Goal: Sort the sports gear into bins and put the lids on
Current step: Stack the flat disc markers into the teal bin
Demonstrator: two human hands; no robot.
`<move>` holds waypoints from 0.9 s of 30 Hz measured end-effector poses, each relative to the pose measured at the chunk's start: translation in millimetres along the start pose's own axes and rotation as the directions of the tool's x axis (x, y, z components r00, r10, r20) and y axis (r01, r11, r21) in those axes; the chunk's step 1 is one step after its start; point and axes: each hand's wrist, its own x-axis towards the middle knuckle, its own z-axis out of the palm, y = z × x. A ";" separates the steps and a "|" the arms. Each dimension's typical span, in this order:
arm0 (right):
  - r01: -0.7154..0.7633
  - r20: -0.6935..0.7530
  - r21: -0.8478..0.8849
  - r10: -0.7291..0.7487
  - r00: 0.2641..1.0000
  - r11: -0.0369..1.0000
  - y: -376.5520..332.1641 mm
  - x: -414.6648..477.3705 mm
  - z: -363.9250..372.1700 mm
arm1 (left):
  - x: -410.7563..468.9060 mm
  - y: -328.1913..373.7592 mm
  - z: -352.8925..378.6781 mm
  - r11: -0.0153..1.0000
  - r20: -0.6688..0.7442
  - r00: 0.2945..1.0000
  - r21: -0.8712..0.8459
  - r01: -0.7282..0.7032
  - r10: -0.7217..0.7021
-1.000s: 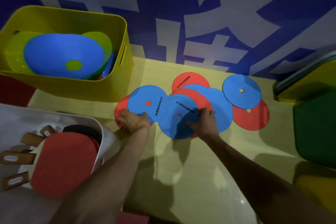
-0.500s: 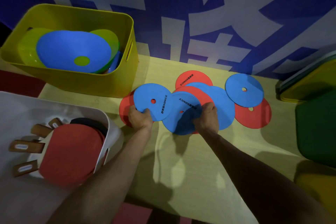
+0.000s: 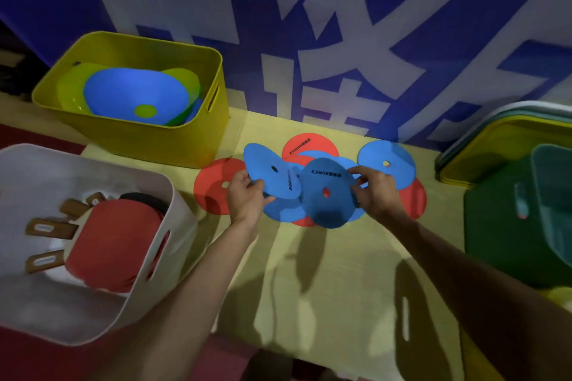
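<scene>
- A person's left hand (image 3: 247, 198) pinches the near edge of the left-held blue disc (image 3: 272, 172), thumb on top. The disc is lifted and tilted above the pile.
- The right hand (image 3: 376, 192) pinches the right edge of the right-held blue disc (image 3: 328, 195) between thumb and fingertips. This disc is also raised, and its left edge overlaps the other held disc.
- Both held discs hang over a loose pile of flat discs in the middle of the yellow table (image 3: 309, 288), close to the blue-and-white wall banner (image 3: 340, 25).
- Lying discs, counted: at least four red, including the left red disc (image 3: 213, 185) and the back red disc (image 3: 309, 145), and at least two blue, one being the far-right blue disc (image 3: 387, 162).
- A wide stretch of tabletop runs from the pile to the near edge, between the forearms.
- Bins, counted: four.
  - The yellow bin (image 3: 139, 136) stands just behind and left of the pile and holds blue and green discs.
  - The white bin (image 3: 161, 232), near left, holds a red paddle (image 3: 114, 244) and at least three wooden handles.
  - The green bin (image 3: 495, 226) stands at the right, with a teal bin (image 3: 551, 195) inside it.
- A stack of lids (image 3: 495, 136) lies behind the green bin, at the table's right edge.
</scene>
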 end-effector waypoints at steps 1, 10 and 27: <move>0.016 -0.002 0.009 -0.016 1.000 1.000 1.7 -2.4 -12.7 | -8.8 5.4 6.2 0.999 0.006 1.000 -0.037 -0.005 0.006; 0.110 -0.231 0.306 -0.038 0.972 0.946 33.3 -25.6 -157.0 | -94.7 43.9 80.1 0.963 0.203 0.976 -0.268 -0.026 0.082; -0.054 -0.343 0.622 0.334 0.878 0.781 241.9 -73.4 -325.2 | -216.0 35.8 242.8 0.983 0.334 0.940 -0.184 -0.008 0.070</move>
